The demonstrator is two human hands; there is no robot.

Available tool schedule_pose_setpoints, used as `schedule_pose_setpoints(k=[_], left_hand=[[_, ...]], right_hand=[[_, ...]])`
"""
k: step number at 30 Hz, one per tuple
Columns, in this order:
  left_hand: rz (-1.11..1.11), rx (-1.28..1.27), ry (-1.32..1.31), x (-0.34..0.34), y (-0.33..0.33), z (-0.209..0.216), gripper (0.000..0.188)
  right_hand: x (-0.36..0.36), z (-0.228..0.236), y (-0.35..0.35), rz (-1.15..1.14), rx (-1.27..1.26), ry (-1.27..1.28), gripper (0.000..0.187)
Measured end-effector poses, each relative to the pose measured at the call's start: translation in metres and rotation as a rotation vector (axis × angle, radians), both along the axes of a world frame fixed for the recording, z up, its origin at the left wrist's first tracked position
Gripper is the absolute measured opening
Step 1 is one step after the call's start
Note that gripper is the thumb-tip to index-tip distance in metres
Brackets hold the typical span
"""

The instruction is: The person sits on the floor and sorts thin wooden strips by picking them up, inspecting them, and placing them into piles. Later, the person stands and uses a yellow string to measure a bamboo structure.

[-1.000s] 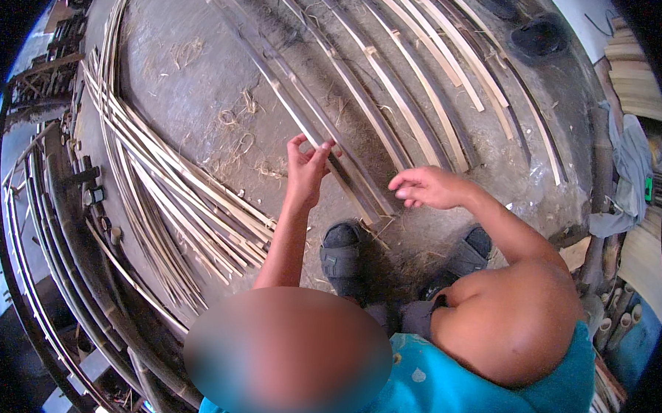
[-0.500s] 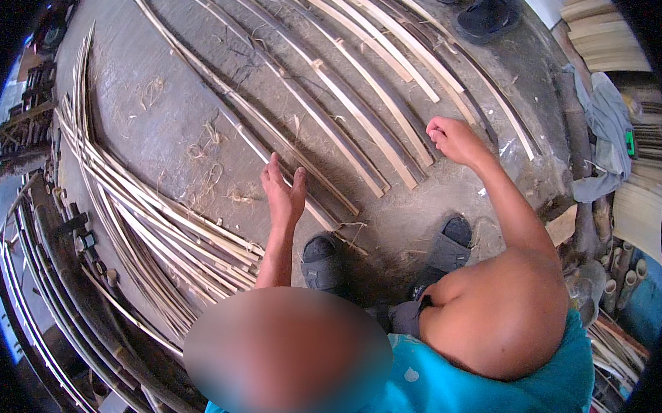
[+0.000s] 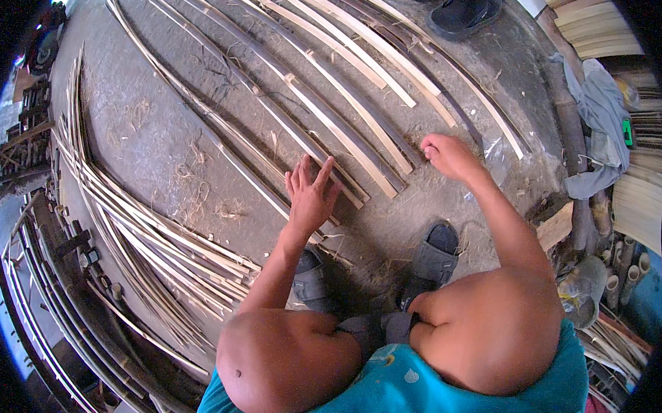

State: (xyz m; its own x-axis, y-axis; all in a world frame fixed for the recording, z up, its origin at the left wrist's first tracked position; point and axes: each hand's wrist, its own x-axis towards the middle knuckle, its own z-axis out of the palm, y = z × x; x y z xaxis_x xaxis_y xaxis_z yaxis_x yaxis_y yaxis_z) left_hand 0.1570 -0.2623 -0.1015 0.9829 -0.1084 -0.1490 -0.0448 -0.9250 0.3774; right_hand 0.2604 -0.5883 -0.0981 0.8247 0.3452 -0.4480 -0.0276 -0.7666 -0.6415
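Several long split bamboo strips (image 3: 349, 137) lie side by side on the floor, running from the far left toward my feet. My left hand (image 3: 311, 194) reaches over the near ends of the left-hand strips, palm down and fingers spread. Whether its fingertips touch a strip I cannot tell. Nearer the right, my right hand (image 3: 453, 157) hangs beside the ends of other strips. Its fingers are curled in; anything inside them is hidden.
A heap of thin pale bamboo strips (image 3: 160, 236) spreads on the left. Sandals (image 3: 436, 252) are on my feet. A loose dark slipper (image 3: 465, 13) lies at the far right. Beside the right wall are a grey cloth (image 3: 601, 118) and cut bamboo tubes (image 3: 631, 273). Shavings (image 3: 188, 178) litter the floor.
My left hand has moved right and turned palm down over the strips. The right hand stays curled in nearly the same place. The view has shifted slightly.
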Motion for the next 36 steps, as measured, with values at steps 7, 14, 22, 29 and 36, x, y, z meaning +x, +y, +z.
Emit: schedule_pose_setpoints(k=[7,14,22,29,36], left_hand=[[0.015,-0.073,-0.03,-0.001,-0.005,-0.002,0.058],[0.006,-0.099,-0.08,-0.005,-0.009,-0.006,0.057],[0.015,-0.156,-0.038,-0.007,-0.006,-0.003,0.05],[0.063,-0.312,-0.008,-0.016,-0.005,0.006,0.033],[0.177,-0.427,0.022,-0.022,-0.004,0.018,0.023]], right_hand=[[0.001,0.001,0.011,0.027,0.059,-0.047,0.015],[0.003,0.008,0.018,0.052,0.068,-0.031,0.016],[-0.005,0.018,0.037,0.072,0.036,-0.208,0.017],[-0.033,0.011,0.067,0.274,-0.076,-0.214,0.033],[-0.043,0.034,0.095,0.389,-0.295,-0.283,0.064]])
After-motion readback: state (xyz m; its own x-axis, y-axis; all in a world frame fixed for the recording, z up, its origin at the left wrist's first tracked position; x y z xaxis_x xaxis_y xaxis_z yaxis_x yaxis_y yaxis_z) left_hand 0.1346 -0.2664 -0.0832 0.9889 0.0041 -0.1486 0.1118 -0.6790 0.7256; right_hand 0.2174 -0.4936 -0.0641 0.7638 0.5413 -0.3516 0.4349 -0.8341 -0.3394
